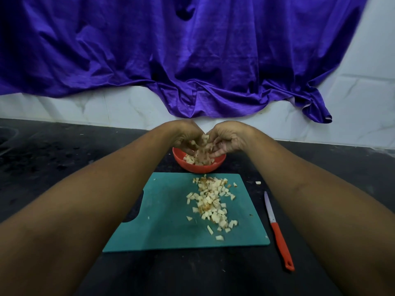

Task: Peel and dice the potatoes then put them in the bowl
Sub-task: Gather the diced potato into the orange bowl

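Over the bowl (193, 168), left hand (185, 139) and right hand (229, 140) meet, fingers curled round a clump of dice (204, 139); more dice lie in the bowl. Loose dice heap on board (164, 223) just nearer; knife (277, 232) right of board, on tabletop (55, 159).

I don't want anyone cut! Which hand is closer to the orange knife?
Right. Both hands hold potato pieces over the bowl. The knife lies right of the board, on the right hand's side; the left hand is farther away.
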### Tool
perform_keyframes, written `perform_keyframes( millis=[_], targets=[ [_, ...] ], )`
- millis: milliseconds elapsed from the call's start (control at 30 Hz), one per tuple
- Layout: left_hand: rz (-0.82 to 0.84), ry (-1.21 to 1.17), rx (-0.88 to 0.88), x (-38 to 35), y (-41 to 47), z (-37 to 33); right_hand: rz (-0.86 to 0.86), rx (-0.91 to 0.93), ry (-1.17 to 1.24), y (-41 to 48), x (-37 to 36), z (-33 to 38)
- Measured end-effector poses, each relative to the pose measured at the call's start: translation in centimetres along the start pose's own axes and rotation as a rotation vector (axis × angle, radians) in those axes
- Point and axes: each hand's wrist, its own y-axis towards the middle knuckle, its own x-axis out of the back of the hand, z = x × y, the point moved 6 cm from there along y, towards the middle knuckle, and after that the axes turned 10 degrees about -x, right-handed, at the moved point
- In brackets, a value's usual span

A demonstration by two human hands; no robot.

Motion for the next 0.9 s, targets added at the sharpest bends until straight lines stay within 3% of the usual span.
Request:
perform_keyframes(
  millis=[233,367,500,700,900],
  targets=[
    [-0.071,0.124,-0.106,1.1,-0.2,0.3,-0.049,0.048,0.023,0.5,0.7,0.4],
    [-0.142,0.070,-0.194,1.9,-1.7,0.6,-0.094,0.132,0.034,-1.3,2.2,-0.5],
    [-0.059,-0.014,-0.240,0.7,-5.1,1.5,-0.124,0.198,-0.203,-3.9,3.7,-2.8],
    [0.247,0.293,-0.072,-3.4,-9.4,5.3,-0.216,0.130,-0.616,-4.1,2.7,-8.1],
    [0.085,0.425,-0.057,-5.4,-8.9,6.9,-0.377,0.218,-0.827,-2.6,-0.6,-9.2]
  ],
)
